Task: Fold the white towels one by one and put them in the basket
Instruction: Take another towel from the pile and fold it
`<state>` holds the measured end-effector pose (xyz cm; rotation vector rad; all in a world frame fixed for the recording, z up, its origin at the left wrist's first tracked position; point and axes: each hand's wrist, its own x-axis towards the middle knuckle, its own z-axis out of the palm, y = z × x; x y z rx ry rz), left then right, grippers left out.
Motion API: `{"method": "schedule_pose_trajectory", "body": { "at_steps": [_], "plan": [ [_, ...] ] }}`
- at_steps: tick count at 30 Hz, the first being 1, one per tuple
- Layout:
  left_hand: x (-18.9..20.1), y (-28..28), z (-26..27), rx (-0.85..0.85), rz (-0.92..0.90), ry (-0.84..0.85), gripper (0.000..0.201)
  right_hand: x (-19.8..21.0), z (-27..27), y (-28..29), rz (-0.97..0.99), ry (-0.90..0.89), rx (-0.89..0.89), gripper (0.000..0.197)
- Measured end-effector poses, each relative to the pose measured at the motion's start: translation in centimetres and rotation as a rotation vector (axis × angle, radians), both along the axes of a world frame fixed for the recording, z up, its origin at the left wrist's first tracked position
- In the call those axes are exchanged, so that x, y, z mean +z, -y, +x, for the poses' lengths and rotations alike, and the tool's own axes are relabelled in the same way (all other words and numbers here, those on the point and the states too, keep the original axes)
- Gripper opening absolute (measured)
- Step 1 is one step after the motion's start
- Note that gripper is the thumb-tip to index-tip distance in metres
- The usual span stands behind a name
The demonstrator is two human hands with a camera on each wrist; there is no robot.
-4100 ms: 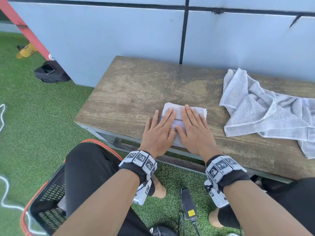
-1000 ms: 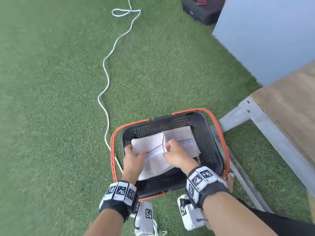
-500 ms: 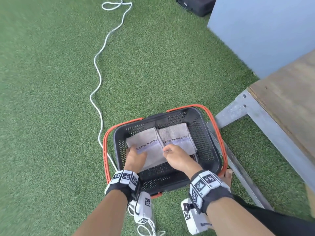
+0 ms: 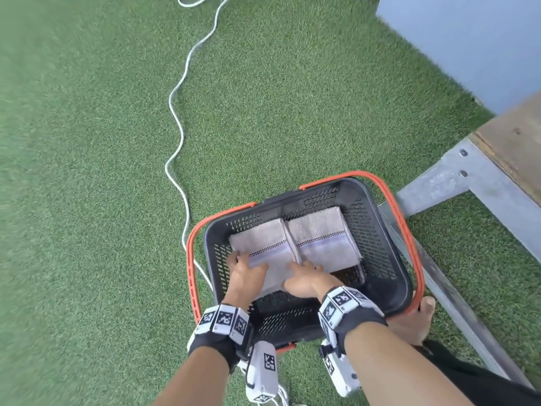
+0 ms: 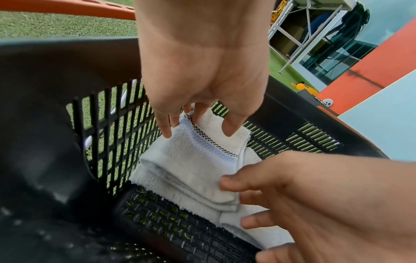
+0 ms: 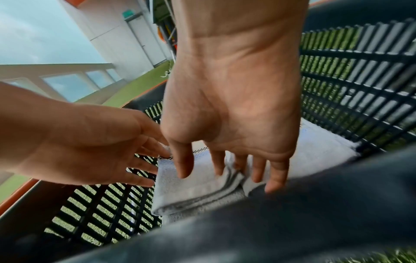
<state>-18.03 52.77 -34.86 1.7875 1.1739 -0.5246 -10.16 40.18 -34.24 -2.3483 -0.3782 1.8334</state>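
Resting with straight fingers, left hand [image 4: 245,275] and right hand [image 4: 304,279] touch folded towel [image 4: 268,253]; neither grips it.

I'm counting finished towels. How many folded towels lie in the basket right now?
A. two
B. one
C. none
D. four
A: two folded towels lie side by side in the basket, the left towel under both hands and the right towel beside it.

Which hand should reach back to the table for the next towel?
Right, probably. The right hand is on the basket side nearest the table; the left hand is farther.
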Motion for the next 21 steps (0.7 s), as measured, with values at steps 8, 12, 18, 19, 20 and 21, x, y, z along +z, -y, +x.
{"method": "schedule_pose_trajectory", "body": {
  "at_steps": [8, 12, 18, 19, 20, 21],
  "plan": [
    [1.7, 0.5, -0.4, -0.037, 0.035, -0.028, 0.059, 1.1, 0.0, 0.0, 0.014, 0.013, -0.015, 0.061],
    [5.3, 0.7, -0.1, -0.019, 0.017, 0.032, 0.054, 5.0, 1.2, -1.0, 0.063, 0.121, -0.068, 0.056],
    [15.3, 0.0, 3.5, -0.165, 0.016, 0.293, 0.025, 18.7, 4.6, -3.0, 0.281, 0.589, -0.214, 0.044],
    [17.5, -0.1, 4.3, -0.198, 0.015, 0.339, 0.021, 21.2, 4.9, -2.9, 0.314, 0.668, -0.223, 0.045],
    [19.8, 0.0, 5.1, -0.22, 0.02, 0.382, 0.018, 23.5, 5.0, -2.6, 0.349, 0.728, -0.233, 0.045],
    [22.1, 0.0, 5.7, -0.237, 0.044, 0.424, 0.015, 25.8, 5.1, -2.2, 0.377, 0.775, -0.247, 0.044]
  ]
}}
